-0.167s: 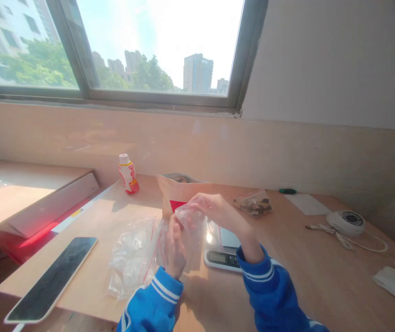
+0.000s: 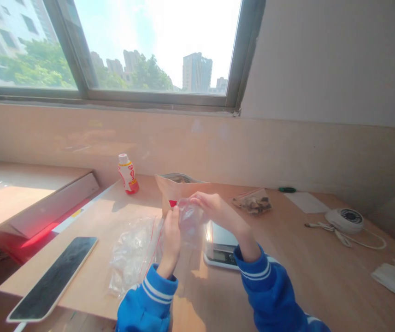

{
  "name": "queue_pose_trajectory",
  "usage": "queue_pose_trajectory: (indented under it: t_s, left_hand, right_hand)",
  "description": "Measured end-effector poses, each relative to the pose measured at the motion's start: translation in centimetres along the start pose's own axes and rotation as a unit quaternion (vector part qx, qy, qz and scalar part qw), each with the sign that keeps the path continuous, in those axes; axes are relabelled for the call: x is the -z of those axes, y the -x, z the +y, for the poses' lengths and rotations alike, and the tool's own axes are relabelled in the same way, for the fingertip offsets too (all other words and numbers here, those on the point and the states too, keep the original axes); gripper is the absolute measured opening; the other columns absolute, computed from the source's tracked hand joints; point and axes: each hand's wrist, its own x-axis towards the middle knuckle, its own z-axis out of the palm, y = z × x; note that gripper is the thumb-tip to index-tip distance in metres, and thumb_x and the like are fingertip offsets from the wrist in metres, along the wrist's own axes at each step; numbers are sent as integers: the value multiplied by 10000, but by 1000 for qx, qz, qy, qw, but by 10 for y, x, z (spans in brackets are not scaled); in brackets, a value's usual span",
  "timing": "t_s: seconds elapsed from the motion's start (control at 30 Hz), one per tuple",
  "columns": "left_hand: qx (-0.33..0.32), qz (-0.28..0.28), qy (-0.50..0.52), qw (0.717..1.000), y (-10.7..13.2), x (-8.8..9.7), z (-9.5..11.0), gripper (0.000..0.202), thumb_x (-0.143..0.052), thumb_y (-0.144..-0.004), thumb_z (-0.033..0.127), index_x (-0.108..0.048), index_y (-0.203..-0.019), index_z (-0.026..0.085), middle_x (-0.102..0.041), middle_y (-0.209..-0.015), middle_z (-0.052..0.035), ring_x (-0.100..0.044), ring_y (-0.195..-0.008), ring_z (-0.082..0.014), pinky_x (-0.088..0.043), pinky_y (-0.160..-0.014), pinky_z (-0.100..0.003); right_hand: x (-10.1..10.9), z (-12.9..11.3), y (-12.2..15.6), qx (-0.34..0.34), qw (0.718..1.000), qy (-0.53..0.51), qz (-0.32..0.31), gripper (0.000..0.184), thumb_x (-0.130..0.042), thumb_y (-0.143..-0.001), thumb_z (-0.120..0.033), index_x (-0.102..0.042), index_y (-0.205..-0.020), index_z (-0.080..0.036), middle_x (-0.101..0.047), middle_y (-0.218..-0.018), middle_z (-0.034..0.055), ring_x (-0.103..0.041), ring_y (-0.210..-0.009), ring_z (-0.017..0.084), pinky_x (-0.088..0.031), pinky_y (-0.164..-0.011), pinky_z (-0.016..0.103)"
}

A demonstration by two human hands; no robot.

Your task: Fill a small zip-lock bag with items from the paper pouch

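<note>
Both my hands hold up one small clear zip bag (image 2: 189, 222) above the wooden table (image 2: 304, 258). My left hand (image 2: 171, 240) pinches its left edge and my right hand (image 2: 216, 211) grips its top right. Both sleeves are blue with white stripes. Just behind the bag stands an open brown paper pouch (image 2: 174, 189) with a red label. Below my right wrist sits a small kitchen scale (image 2: 220, 250). To the left of my left hand lies a pile of clear zip bags (image 2: 133, 253) with red strips.
A phone (image 2: 52, 278) lies face up at the front left. A small white and red bottle (image 2: 127, 174) stands at the back. A filled clear bag (image 2: 253, 202), a green pen (image 2: 287, 189), white paper (image 2: 306, 202), a round white device (image 2: 344, 217) with cable and a white cloth (image 2: 394, 275) lie to the right.
My left hand has risen a little and come closer to my right hand, with the small bag bunched between them.
</note>
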Motion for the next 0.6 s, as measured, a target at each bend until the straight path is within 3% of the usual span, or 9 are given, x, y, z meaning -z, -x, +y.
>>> queue_pose_trajectory:
  t_s: [0.07, 0.17, 0.33, 0.43, 0.5, 0.57, 0.6]
  left_hand:
    - [37, 12, 0, 999, -2, 2, 11, 322, -454, -868, 512, -538, -847, 202, -559, -696, 16, -541, -628, -127, -463, -586, -252]
    - [27, 28, -2, 999, 0, 5, 24, 332, -449, -858, 551, -477, -867, 221, -442, -588, 71, -427, -493, -80, -375, -473, -185]
    - [56, -29, 79, 995, 4, 8, 36, 420, -497, -794, 617, -462, -928, 221, -298, -516, 111, -265, -399, -51, -231, -377, -144]
    - [85, -85, 95, 988, 4, 17, 40, 427, -554, -763, 593, -524, -897, 189, -259, -516, 108, -216, -400, -38, -194, -373, -143]
    - [77, -91, 58, 991, 3, 31, 41, 419, -591, -742, 566, -560, -892, 176, -304, -528, 95, -243, -413, -38, -204, -380, -149]
    - [52, -52, 1, 997, -1, 53, 38, 426, -567, -756, 568, -576, -922, 176, -295, -523, 93, -238, -417, -45, -187, -382, -154]
    - [47, -26, -28, 998, -5, 66, 35, 425, -549, -765, 567, -580, -939, 180, -276, -516, 95, -238, -417, -51, -187, -383, -159]
  right_hand:
    - [0, 1, 0, -12, 1000, -10, -11, 337, -368, -956, -387, -614, -857, -179, -634, -699, -5, -583, -560, 102, -396, -486, 186]
    - [1, 0, 0, -8, 999, -38, -12, 331, -365, -954, -397, -593, -851, -180, -584, -625, -26, -535, -473, 83, -365, -437, 177]
    - [4, -5, 2, 60, 996, -49, 39, 357, -351, -959, -395, -590, -819, -169, -584, -669, -8, -545, -570, 97, -404, -514, 193]
    - [12, -1, 2, 42, 994, -99, -28, 382, -381, -936, -461, -625, -893, -170, -616, -694, 3, -572, -562, 108, -426, -494, 198]
    - [21, 12, 1, 1, 987, -142, -72, 424, -381, -920, -513, -631, -963, -174, -639, -705, 15, -598, -557, 123, -450, -492, 212]
    - [33, 39, -1, -48, 988, -142, -27, 462, -354, -917, -536, -627, -989, -170, -653, -719, 36, -618, -594, 146, -477, -539, 241]
    - [39, 57, -2, -76, 990, -106, 56, 472, -343, -916, -537, -631, -959, -165, -648, -710, 44, -614, -604, 154, -480, -562, 256]
